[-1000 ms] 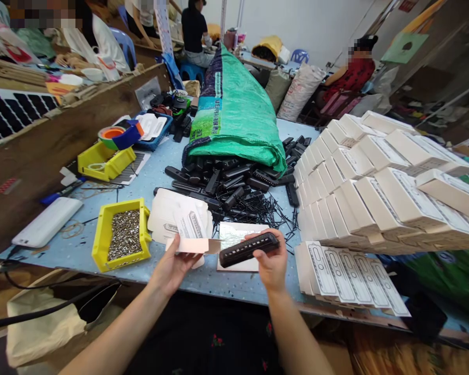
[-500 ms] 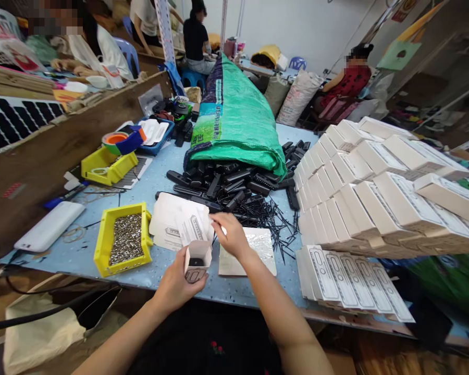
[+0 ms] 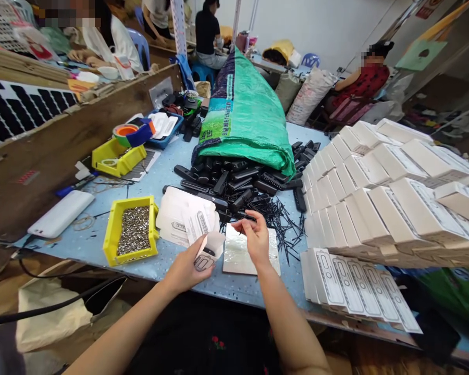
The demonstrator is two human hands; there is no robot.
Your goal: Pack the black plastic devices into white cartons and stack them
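While left hand [image 3: 189,268] grips printed cardboard box [image 3: 210,254], right hand [image 3: 257,240] curls narrow, contents unclear.

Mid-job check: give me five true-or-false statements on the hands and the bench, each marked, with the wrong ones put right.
1. The left hand holds a small carton with its end open. True.
2. The right hand is inside the carton. False: it is apart from it, seen against the shiny-topped pad.
3. The yellow bin nearest the hands holds small metal pieces. True.
4. The green sack lies on top of the white boxes. False: it is beside them, with black cases heaped at its near edge.
5. The white boxes are stacked on the right side of the bench. True.
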